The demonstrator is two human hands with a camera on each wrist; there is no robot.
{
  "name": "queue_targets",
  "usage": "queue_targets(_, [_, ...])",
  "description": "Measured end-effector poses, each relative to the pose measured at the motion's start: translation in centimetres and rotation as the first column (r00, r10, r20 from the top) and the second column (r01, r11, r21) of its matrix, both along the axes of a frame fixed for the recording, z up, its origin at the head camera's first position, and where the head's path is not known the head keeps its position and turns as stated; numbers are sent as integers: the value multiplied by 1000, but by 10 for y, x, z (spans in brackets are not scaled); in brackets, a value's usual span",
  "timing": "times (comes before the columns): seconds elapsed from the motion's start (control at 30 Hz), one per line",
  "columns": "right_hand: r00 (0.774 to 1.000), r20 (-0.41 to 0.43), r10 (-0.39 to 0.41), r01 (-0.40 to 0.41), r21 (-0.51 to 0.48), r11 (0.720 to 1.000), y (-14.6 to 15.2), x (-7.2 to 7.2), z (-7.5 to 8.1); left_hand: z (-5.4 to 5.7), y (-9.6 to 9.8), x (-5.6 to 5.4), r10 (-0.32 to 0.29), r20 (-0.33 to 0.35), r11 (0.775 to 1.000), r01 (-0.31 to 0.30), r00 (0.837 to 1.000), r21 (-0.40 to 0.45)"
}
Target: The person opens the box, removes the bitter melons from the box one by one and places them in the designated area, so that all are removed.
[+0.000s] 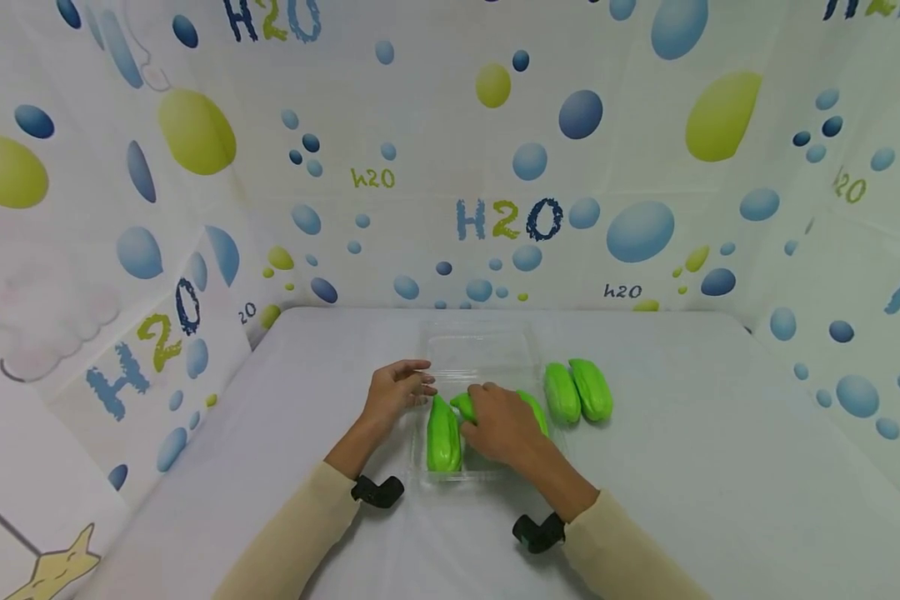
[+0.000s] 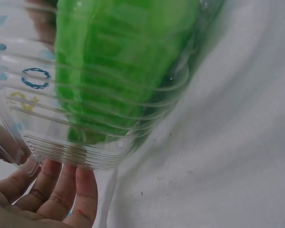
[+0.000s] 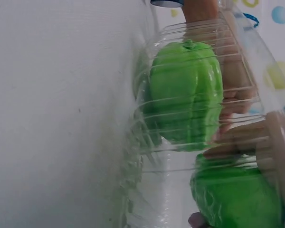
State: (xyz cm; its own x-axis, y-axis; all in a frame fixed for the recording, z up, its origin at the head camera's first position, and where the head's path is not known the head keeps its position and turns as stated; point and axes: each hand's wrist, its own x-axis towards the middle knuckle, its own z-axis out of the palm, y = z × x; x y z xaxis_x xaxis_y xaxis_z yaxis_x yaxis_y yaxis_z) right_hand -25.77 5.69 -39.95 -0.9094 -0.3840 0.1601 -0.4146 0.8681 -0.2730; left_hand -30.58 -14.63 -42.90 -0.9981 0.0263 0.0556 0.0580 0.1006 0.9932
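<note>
A clear plastic hinged container (image 1: 465, 475) stands in front of the person, its lid (image 1: 480, 350) folded back. My left hand (image 1: 399, 396) is at its left rim; in the left wrist view the fingertips (image 2: 85, 183) touch the outside wall, with the thumb across the rim. Inside, at the left, lies a ribbed, elongated green fruit (image 1: 443, 437) with a tapered tip. My right hand (image 1: 506, 425) reaches in and grips a second green fruit (image 3: 237, 197), whose tip shows left of the fingers. A third green fruit (image 1: 534, 410) is partly hidden behind that hand.
Two more green fruits (image 1: 562, 393) (image 1: 591, 390) lie side by side on the white table, right of the container. A white cloth backdrop (image 1: 435, 267) with blue and green drops rises behind the table and along both sides.
</note>
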Motion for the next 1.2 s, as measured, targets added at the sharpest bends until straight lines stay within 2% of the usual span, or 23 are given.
queue_targets(0.13, [1000,-16,-2,1,-41,999,3,2,5,-1,0,1,5,4,1000,-5,1000,-2])
queue_targets(0.37, [992,-123,-7,-9,-131,991,6,2,10,-1,0,2,15,-2,1000,-15,1000,-14])
queue_targets(0.6, [974,-218,-58,12,-207,978,14,-9,11,-1,0,2,16,2,1000,-16,1000,-20])
queue_targets(0.77, [967,-238,-93,33,-245,969,23,-14,19,-1,0,2,14,8,1000,-14,1000,-22])
queue_targets(1.0, [950,-291,-109,33,-255,966,39,-30,30,0,1,2,10,10,1000,-10,1000,-13])
queue_targets(1.2, [947,-284,-148,77,-246,966,53,-38,35,0,1,1,13,7,1000,-13,1000,-8])
